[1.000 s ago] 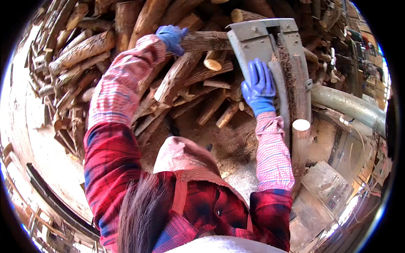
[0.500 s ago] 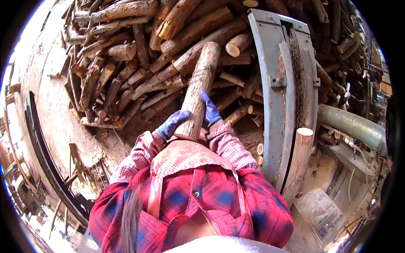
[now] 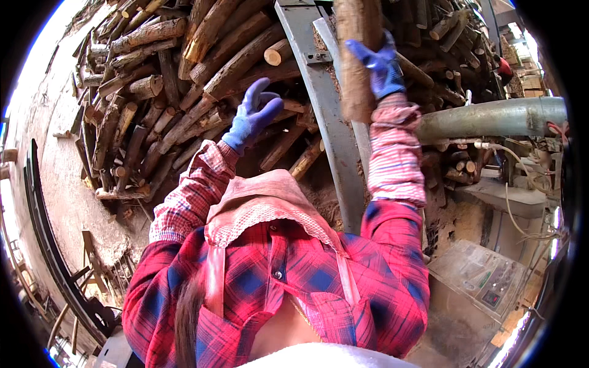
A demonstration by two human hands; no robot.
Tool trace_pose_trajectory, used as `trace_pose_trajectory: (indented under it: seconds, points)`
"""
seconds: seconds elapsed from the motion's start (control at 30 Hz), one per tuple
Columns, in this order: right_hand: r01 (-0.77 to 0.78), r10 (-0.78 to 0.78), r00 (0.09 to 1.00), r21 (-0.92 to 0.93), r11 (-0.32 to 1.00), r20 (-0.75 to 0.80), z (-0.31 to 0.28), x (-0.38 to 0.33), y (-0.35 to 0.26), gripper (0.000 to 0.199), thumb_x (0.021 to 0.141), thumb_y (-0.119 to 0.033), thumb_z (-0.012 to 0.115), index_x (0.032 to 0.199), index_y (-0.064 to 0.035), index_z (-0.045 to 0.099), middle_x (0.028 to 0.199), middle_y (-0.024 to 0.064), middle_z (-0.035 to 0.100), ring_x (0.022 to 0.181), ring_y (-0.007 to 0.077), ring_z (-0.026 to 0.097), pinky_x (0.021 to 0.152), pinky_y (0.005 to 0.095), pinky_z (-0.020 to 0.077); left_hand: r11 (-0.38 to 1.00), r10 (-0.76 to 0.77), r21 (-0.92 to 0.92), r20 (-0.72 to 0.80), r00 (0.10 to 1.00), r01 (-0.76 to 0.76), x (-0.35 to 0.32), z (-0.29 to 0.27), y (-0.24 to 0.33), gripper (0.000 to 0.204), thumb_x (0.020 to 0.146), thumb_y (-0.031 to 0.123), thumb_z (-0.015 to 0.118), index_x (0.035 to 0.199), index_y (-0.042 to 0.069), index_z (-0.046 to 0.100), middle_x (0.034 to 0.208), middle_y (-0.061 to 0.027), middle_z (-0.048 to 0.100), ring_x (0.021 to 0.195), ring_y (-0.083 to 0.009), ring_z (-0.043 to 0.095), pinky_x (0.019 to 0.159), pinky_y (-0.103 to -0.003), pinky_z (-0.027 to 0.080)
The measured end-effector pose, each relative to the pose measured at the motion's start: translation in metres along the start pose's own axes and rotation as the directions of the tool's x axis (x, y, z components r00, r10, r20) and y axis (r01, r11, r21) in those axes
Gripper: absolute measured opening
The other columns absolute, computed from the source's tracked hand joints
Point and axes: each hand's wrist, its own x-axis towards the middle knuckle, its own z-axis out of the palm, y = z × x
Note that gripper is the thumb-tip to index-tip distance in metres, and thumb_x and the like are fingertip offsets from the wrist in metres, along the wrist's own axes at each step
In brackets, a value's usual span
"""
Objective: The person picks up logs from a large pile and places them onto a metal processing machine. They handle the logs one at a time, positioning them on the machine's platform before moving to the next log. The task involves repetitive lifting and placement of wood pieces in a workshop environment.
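My right hand [image 3: 385, 67], in a blue-purple glove, lies against the right side of a thick bark-covered log [image 3: 357, 67]. Its thumb stretches across the log and its other fingers are spread upward. The log overlaps a grey metal trough [image 3: 324, 116], and its upper end runs out of view. To the left of the trough, my left hand [image 3: 251, 116], in the same kind of glove, is raised with fingers apart and nothing in it.
A large heap of cut logs [image 3: 227, 55] lies beyond my hands and on both sides of the trough. A thick greenish pipe [image 3: 491, 121] crosses at the right. Below it sits a dusty control box [image 3: 481, 276]. A dark metal rail [image 3: 52, 236] stands at the left.
The log has gone from both hands before my chest to the trough at the right. My left hand has let go. Another log beside the trough no longer shows, and the view has shifted right.
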Motion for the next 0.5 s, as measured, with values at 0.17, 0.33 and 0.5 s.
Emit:
trace_pose_trajectory:
  seconds: [0.17, 0.33, 0.5]
  points:
    - [-0.241, 0.262, 0.959, -0.798, 0.553, -0.108, -0.073, -0.003, 0.065, 0.106, 0.061, -0.061, 0.080, 0.137, 0.0019, 0.040, 0.128, 0.0261, 0.055, 0.118, 0.0364, 0.056, 0.100, 0.0424, 0.0436, 0.972, -0.229, 0.077, 0.121, 0.966, 0.221, -0.031, -0.008, -0.030, 0.071, 0.087, 0.026, 0.073, 0.144, 0.008, 0.035, 0.117, -0.0105, 0.060, 0.107, -0.0178, 0.055, 0.096, -0.033, 0.044]
    - [-0.278, 0.434, 0.897, -0.875, 0.397, -0.087, -0.082, -0.033, 0.090, 0.108, 0.060, -0.057, 0.082, 0.140, 0.0016, 0.038, 0.133, 0.0245, 0.053, 0.124, 0.0383, 0.052, 0.103, 0.0435, 0.0414, 0.896, -0.351, 0.244, -0.121, 0.929, 0.370, -0.060, -0.092, -0.068, 0.082, 0.082, 0.037, 0.076, 0.144, 0.004, 0.035, 0.118, -0.0165, 0.061, 0.107, -0.0233, 0.058, 0.096, -0.035, 0.045]
    - [-0.134, 0.204, 0.977, -0.916, 0.377, -0.059, -0.076, -0.057, 0.105, 0.100, 0.068, -0.047, 0.081, 0.142, 0.0004, 0.035, 0.140, 0.0266, 0.044, 0.127, 0.0404, 0.048, 0.105, 0.0466, 0.0399, 0.859, -0.419, 0.140, -0.358, 0.834, 0.492, -0.077, -0.188, -0.144, 0.087, 0.078, 0.041, 0.078, 0.143, 0.001, 0.036, 0.118, -0.0193, 0.062, 0.109, -0.0256, 0.060, 0.095, -0.035, 0.047]
